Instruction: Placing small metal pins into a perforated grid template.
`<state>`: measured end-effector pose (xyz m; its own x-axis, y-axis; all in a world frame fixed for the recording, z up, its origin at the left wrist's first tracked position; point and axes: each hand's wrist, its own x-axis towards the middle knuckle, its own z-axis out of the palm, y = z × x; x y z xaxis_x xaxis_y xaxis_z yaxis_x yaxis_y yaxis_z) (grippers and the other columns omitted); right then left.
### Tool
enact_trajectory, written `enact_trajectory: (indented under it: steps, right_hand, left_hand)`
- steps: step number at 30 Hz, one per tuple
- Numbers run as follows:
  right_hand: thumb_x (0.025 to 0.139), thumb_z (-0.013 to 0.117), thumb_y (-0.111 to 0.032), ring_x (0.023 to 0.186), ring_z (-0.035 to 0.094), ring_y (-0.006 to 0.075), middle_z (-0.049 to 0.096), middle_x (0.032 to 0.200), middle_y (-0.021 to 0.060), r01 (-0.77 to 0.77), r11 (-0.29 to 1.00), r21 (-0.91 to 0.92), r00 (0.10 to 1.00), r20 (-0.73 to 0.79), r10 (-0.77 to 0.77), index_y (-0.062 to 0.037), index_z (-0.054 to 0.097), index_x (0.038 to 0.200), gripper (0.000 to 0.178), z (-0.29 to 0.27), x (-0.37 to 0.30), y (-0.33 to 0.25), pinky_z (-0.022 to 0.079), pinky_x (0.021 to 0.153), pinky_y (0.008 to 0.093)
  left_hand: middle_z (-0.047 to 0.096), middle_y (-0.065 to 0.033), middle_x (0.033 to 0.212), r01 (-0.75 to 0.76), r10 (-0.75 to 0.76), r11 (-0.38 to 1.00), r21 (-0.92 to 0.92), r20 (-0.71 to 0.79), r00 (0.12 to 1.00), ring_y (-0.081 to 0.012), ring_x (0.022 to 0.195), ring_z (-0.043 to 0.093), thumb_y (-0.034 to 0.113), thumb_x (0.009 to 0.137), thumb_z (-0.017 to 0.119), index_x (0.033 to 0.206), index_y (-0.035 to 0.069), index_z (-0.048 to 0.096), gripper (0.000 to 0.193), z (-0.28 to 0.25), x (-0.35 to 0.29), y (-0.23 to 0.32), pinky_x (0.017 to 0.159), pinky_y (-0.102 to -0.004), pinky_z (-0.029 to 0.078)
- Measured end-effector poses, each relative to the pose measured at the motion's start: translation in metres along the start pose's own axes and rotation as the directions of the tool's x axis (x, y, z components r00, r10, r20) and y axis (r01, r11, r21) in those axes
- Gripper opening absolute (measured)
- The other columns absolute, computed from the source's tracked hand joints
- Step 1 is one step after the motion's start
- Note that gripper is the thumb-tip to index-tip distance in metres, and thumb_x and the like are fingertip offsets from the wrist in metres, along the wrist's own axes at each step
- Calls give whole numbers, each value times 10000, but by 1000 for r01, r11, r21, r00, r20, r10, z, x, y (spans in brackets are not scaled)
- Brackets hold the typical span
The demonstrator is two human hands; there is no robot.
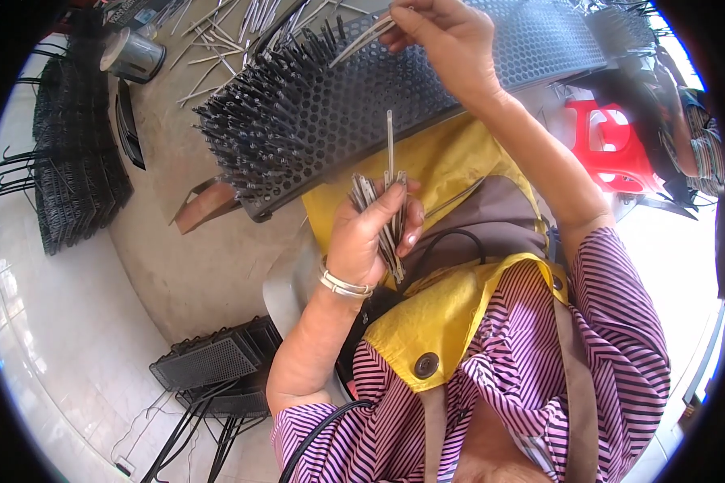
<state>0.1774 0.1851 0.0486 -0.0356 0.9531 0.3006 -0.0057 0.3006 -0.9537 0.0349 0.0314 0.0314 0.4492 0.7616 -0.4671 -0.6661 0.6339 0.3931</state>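
"Several metal rods (366,191) sit clasped in the left hand (372,229), near the closest edge of the perforated panel (540,48)!"
"And the right hand (443,36)?"
"Pinching slim strips (361,42) above the panel, held ends hidden!"

1. Bright, pale light nearly bleaches the white floor (689,258) at right.
2. Glare streaks the glossy pale surface (12,298) at left.
3. Fisheye distortion bends outer edges (black fills the corners).
4. Haze softens the perforated panel (540,40).
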Motion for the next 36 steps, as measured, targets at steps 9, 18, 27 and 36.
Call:
enact_trajectory:
  steps: [9, 18, 27, 36]
  right_hand:
    - [810, 536, -18, 567, 567, 81, 592, 651, 43, -22, 1000, -22, 1000, 0, 22, 20, 552, 812, 41, 1, -1, -3, 456, 489, 200]
    - [814, 537, -31, 560, 567, 86, 588, 641, 47, -42, 999, -2, 999, 0, 42, 26, 555, 823, 60, 1, -3, 0, 458, 486, 204]
    - [813, 539, -31, 539, 550, 78, 584, 625, 45, -34, 999, 9, 999, -14, 34, 25, 558, 820, 59, 3, -4, 4, 453, 475, 204]
    - [820, 532, -37, 547, 551, 78, 585, 632, 44, -31, 1000, -1, 1000, -2, 31, 24, 558, 832, 68, 1, -4, 6, 454, 487, 205]
  left_hand:
    - [537, -107, 674, 8, -8, 1000, 19, 6, 1000, -153, 491, 481, 227, 829, 546, 956, -16, 511, 277, -2, 0, -1, 393, -223, 331]
    - [539, -103, 671, 10, -10, 1000, 29, 2, 1000, -152, 489, 483, 224, 827, 549, 953, -18, 510, 276, -2, 0, 0, 393, -223, 331]
    - [535, -105, 684, 12, -13, 998, 60, 10, 1000, -147, 496, 476, 238, 836, 532, 980, -14, 507, 291, -2, 0, 0, 399, -225, 331]
    - [538, -104, 691, 11, -12, 998, 61, 11, 1000, -147, 500, 477, 235, 842, 523, 984, -14, 507, 287, -3, 0, -1, 404, -223, 334]
